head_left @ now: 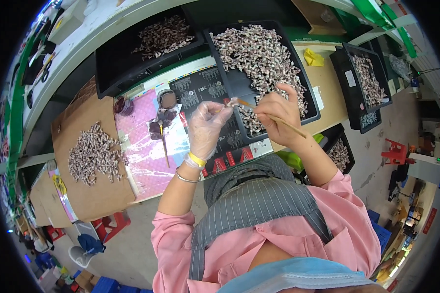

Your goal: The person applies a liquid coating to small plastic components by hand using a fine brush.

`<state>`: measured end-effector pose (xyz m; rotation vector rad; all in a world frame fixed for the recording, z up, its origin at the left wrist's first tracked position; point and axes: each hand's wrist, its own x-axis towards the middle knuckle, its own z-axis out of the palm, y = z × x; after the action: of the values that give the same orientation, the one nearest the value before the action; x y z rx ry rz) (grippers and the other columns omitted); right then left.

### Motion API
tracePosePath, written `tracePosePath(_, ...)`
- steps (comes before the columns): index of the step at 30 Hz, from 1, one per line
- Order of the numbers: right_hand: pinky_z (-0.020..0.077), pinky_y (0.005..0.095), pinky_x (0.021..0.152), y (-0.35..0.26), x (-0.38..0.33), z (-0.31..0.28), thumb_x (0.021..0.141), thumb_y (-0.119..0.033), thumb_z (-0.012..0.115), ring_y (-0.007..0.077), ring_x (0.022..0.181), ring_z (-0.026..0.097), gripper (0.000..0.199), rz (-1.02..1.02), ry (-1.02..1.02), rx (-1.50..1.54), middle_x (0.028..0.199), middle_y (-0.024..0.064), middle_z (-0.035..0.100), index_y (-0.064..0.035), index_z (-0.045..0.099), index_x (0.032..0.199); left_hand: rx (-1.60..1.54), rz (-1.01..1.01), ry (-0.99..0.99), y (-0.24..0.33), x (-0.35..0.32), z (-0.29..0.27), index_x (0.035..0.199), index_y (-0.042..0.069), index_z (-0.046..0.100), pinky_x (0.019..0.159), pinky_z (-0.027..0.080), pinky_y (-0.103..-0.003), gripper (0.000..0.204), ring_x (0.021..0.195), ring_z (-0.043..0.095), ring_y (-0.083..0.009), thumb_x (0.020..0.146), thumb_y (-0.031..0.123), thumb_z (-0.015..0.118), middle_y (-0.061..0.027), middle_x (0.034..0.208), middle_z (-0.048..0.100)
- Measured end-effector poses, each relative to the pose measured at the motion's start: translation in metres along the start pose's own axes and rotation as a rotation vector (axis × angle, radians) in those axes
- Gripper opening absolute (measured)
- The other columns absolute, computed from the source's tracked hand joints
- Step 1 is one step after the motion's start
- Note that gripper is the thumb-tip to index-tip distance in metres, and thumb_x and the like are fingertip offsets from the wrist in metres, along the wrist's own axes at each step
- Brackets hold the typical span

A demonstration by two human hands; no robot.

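My left hand (204, 128), in a clear plastic glove with a yellow band at the wrist, pinches a small pale painted piece (233, 102) between thumb and fingertips. My right hand (280, 111) is bare and closed round a thin paintbrush (292, 128) with a wooden handle. Its orange-brown tip points left and meets the piece, or comes very close to it. Both hands are over the near part of a black tray (235, 82) heaped with several similar small pieces. The piece's exact shape is too small to tell.
Left of the tray stand an open jar of greyish paint (167, 99) and a dark jar (123, 106). Another brush (165, 150) lies near a stained patch. Small pieces (95, 154) are piled on brown paper (78, 200). More black trays (344, 80) and a yellow cloth (313, 57) are around.
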<state>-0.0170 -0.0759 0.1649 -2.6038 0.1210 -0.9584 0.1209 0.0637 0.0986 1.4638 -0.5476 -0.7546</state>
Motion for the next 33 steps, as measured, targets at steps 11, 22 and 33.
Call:
tracePosePath(11, 0.0349, 0.0385, 0.091, 0.101, -0.032, -0.036, 0.082, -0.009, 0.064, 0.0187, 0.077, 0.059, 0.011, -0.047, -0.023, 0.302, 0.082, 0.0, 0.06, -0.0121, 0.057, 0.09, -0.583, -0.496, 0.045, 0.003, 0.025, 0.09, 0.091, 0.006, 0.056, 0.058, 0.046, -0.025, 0.018, 0.064, 0.052, -0.0102, 0.087, 0.02, 0.068, -0.004, 0.085, 0.06)
tracePosePath(22, 0.0381, 0.035, 0.081, 0.183, -0.069, -0.1, 0.091, -0.012, 0.056, 0.0215, 0.074, 0.054, 0.006, 0.264, 0.324, 0.215, 0.076, 0.0045, 0.058, -0.0071, 0.058, 0.089, -0.446, -0.13, 0.289, 0.003, 0.175, -0.02, 0.108, 0.008, 0.052, 0.075, 0.051, -0.033, 0.027, 0.085, 0.06, -0.0181, 0.09, 0.025, 0.061, -0.009, 0.101, 0.062)
tracePosePath(33, 0.0417, 0.0283, 0.069, 0.173, -0.106, -0.101, 0.093, -0.01, 0.053, 0.0162, 0.072, 0.053, 0.008, 0.507, 0.418, 0.237, 0.08, 0.007, 0.055, -0.0024, 0.056, 0.092, 0.703, 0.109, -0.146, -0.068, 0.195, 0.105, 0.106, 0.009, 0.066, 0.078, 0.05, -0.029, 0.029, 0.083, 0.064, -0.0181, 0.08, 0.022, 0.067, -0.0071, 0.093, 0.068)
